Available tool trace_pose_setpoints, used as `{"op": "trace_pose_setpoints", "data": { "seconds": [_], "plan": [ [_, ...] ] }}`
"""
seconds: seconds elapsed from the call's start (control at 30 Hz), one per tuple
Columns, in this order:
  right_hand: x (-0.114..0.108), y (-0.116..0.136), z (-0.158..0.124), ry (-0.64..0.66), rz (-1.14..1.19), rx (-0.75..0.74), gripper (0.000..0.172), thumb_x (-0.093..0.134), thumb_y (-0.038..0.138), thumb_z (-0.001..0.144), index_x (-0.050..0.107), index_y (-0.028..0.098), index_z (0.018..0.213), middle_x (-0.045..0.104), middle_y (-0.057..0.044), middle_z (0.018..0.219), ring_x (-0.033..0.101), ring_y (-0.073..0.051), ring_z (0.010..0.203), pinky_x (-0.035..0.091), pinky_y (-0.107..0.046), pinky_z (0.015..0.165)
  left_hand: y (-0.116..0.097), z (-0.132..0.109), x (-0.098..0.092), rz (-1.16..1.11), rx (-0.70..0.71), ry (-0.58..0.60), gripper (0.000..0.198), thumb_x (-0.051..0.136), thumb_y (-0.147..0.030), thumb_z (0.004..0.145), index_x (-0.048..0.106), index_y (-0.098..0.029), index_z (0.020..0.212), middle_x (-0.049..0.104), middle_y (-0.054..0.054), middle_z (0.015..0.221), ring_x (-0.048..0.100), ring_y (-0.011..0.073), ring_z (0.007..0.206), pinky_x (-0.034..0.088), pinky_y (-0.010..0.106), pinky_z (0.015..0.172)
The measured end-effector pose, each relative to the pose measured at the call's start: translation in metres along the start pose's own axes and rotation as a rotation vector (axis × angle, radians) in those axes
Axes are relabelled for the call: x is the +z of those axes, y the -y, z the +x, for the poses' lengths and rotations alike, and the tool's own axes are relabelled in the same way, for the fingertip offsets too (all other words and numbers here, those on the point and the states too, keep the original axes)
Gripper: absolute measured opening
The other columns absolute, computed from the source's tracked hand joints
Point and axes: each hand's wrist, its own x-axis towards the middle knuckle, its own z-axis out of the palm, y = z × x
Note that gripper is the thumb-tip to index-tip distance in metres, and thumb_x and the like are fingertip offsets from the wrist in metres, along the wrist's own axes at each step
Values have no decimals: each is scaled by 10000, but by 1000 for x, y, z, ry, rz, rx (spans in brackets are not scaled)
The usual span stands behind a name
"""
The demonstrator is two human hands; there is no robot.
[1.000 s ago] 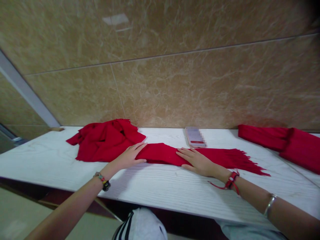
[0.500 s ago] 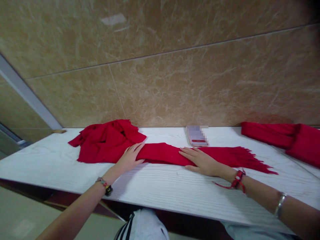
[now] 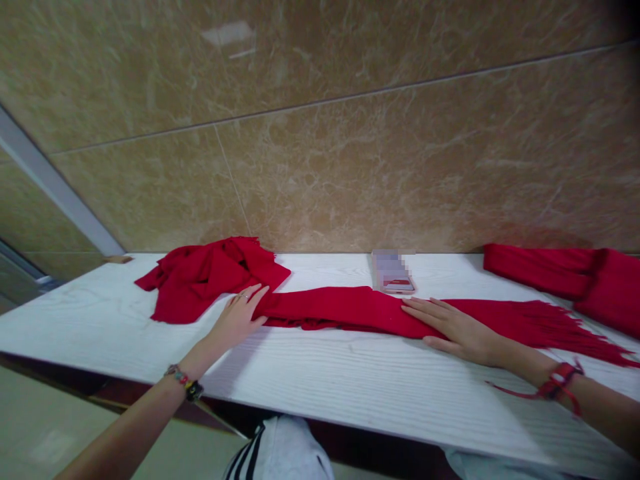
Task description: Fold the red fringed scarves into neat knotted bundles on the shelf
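Note:
A long red scarf lies stretched across the white table, its left end bunched in a heap and its fringed right end spread toward the right. My left hand lies flat on the scarf just right of the heap, fingers stretched out. Farther right, my right hand rests palm down on the scarf near the fringe, fingers straight and apart. Neither hand grips the cloth.
A phone lies on the table just behind the scarf, near the wall. Another red scarf lies at the back right. A brown marble wall closes off the far edge. My knees show under the near edge.
Both hands have slid apart along the scarf: the left one to the left toward the heap, the right one to the right toward the fringe. The scarf's middle lies longer and flatter.

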Motion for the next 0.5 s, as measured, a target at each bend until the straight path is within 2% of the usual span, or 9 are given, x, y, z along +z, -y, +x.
{"op": "trace_pose_setpoints", "data": {
  "seconds": [0.13,0.23,0.37,0.5],
  "plan": [
    [-2,-6,-4,-6,15,16,525,344,471,858,263,307,1350,304,-35,1396,275,-243,1270,231,-506,1027,24,-3,9,-23,-315,-7,625,514,-277,739,313,-96,1302,434,187,1263,440,284,1151,384,385,915],
    [-1,-5,-2,-8,6,23,528,350,473,853,275,302,1347,302,-37,1397,274,-243,1271,235,-510,1026,38,-5,13,-109,-426,9,645,524,-262,712,308,-88,1295,568,159,1103,544,269,1031,439,359,841],
    [3,-8,-2,-15,-2,22,540,367,480,844,281,302,1346,315,-41,1390,294,-254,1260,226,-524,1027,50,-8,9,-313,-393,37,676,554,-211,659,318,-134,1287,650,58,894,627,199,821,493,313,735],
    [8,-12,-3,-43,0,10,550,379,484,837,269,315,1348,323,-34,1387,306,-255,1254,244,-516,1025,63,-13,-5,-241,-308,-62,613,466,-64,621,418,-159,1224,638,64,965,606,182,880,475,322,804]
  ]
}}
